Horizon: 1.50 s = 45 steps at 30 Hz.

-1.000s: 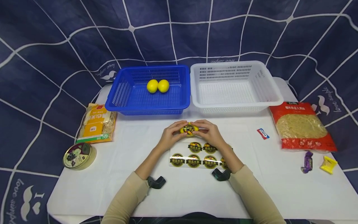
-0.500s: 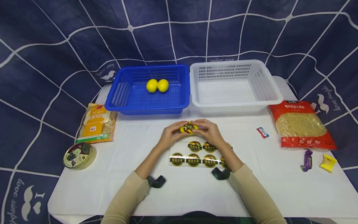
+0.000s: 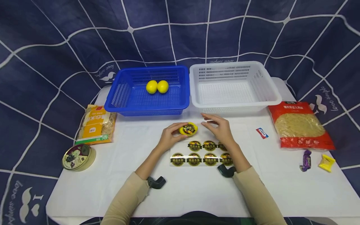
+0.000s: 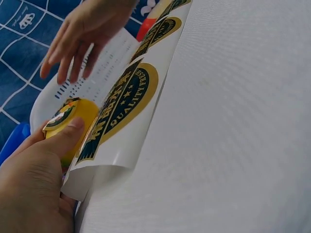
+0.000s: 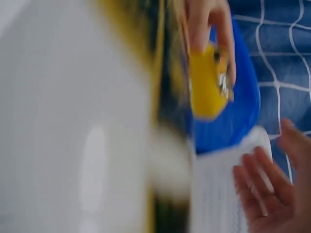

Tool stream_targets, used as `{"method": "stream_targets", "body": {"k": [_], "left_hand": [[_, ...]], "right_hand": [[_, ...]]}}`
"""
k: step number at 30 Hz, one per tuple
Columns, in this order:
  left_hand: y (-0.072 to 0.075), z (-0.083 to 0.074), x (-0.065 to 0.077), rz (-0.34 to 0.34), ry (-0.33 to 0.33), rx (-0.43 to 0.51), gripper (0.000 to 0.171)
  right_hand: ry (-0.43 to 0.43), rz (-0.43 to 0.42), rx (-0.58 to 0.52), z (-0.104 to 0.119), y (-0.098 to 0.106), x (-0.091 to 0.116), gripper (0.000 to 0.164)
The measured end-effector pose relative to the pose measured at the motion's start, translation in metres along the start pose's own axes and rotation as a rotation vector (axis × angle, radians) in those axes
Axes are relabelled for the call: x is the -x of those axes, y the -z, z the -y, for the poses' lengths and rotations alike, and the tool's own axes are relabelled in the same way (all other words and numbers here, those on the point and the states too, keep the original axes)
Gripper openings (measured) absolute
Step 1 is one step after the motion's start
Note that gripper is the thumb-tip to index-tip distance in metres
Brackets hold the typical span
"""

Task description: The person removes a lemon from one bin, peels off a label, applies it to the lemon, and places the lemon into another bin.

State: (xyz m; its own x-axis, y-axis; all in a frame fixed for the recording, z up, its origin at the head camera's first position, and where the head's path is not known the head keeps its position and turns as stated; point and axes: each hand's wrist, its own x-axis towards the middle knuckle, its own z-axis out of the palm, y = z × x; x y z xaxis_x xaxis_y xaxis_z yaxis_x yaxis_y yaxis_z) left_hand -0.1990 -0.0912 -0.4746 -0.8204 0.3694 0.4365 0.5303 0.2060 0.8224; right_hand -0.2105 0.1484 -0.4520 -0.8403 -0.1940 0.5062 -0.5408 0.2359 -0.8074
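My left hand grips a yellow lemon between thumb and fingers, just above the table. On the lemon's upper face is a round black-and-gold sticker; in the left wrist view the lemon shows it on its far side. To the right of the lemon, apart from it, my right hand is held with fingers parted and nothing between them. A sheet of round stickers lies below both hands, its right part under the right forearm. Two more lemons lie side by side in the blue basket.
A white basket stands right of the blue one. At left are a yellow food bag and a round tin. At right lie a red noodle bag, a small red-blue packet, a purple candy and a yellow candy.
My right hand has let go of the lemon and moved off to the right, its fingers spreading. The left hand keeps its grip on the lemon in nearly the same spot.
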Motion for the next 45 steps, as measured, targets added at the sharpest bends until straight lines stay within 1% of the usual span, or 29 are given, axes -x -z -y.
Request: {"method": "stream_targets", "body": {"k": [2,3,5,7,8,10,12,14,15,18,21,24,27,30,33,36,40,43,45], "left_hand": [[0.002,-0.001,0.000,-0.013,0.009,0.016,0.050],[0.003,-0.001,0.000,-0.019,0.012,0.024,0.050],[0.004,-0.001,0.001,-0.026,0.017,0.037,0.050],[0.006,-0.001,0.001,-0.033,0.024,0.052,0.050],[0.006,-0.001,0.001,-0.037,0.023,0.058,0.051],[0.007,-0.002,0.001,-0.052,0.019,0.077,0.051],[0.007,-0.003,0.000,-0.069,0.007,0.095,0.051],[0.007,-0.006,-0.001,-0.086,-0.015,0.101,0.051],[0.007,-0.009,-0.002,-0.093,-0.026,0.097,0.051],[0.006,-0.022,-0.007,-0.111,-0.052,0.069,0.050],[0.006,-0.040,-0.019,-0.116,-0.067,0.037,0.048],[0.008,-0.059,-0.039,-0.124,-0.079,-0.012,0.046],[0.010,-0.075,-0.067,-0.143,-0.101,-0.048,0.046],[0.013,-0.084,-0.097,-0.152,-0.133,-0.065,0.045],[0.012,-0.087,-0.131,-0.141,-0.163,-0.067,0.045],[0.008,-0.076,-0.166,-0.131,-0.178,-0.088,0.046],[0.001,-0.053,-0.207,-0.103,-0.155,-0.130,0.049],[-0.009,-0.042,-0.228,-0.038,-0.112,-0.181,0.050],[-0.017,-0.034,-0.239,0.024,-0.081,-0.224,0.051]], "right_hand": [[0.035,-0.108,0.028,0.013,0.009,-0.003,0.035],[0.036,-0.172,0.042,0.019,0.013,-0.005,0.034],[-0.006,-0.319,0.065,0.027,0.023,-0.006,0.032],[-0.109,-0.470,0.090,0.027,0.033,-0.006,0.031],[-0.171,-0.536,0.094,0.023,0.038,-0.006,0.032],[-0.305,-0.636,0.042,0.015,0.048,-0.005,0.035],[-0.411,-0.699,-0.045,0.008,0.057,-0.005,0.038],[-0.466,-0.735,-0.167,0.002,0.065,-0.007,0.043],[-0.480,-0.750,-0.230,0.000,0.069,-0.008,0.044],[-0.477,-0.794,-0.348,-0.006,0.078,-0.014,0.045],[-0.488,-0.841,-0.400,-0.011,0.086,-0.017,0.040],[-0.530,-0.881,-0.425,-0.015,0.094,-0.016,0.036],[-0.551,-0.889,-0.426,-0.017,0.100,-0.015,0.037],[-0.540,-0.888,-0.446,-0.018,0.104,-0.014,0.040],[-0.530,-0.894,-0.463,-0.019,0.105,-0.013,0.042],[-0.535,-0.896,-0.471,-0.020,0.104,-0.013,0.040],[-0.521,-0.902,-0.528,-0.018,0.102,-0.013,0.039],[-0.495,-0.917,-0.570,-0.014,0.100,-0.014,0.038],[-0.484,-0.925,-0.573,-0.012,0.100,-0.014,0.039]]}}
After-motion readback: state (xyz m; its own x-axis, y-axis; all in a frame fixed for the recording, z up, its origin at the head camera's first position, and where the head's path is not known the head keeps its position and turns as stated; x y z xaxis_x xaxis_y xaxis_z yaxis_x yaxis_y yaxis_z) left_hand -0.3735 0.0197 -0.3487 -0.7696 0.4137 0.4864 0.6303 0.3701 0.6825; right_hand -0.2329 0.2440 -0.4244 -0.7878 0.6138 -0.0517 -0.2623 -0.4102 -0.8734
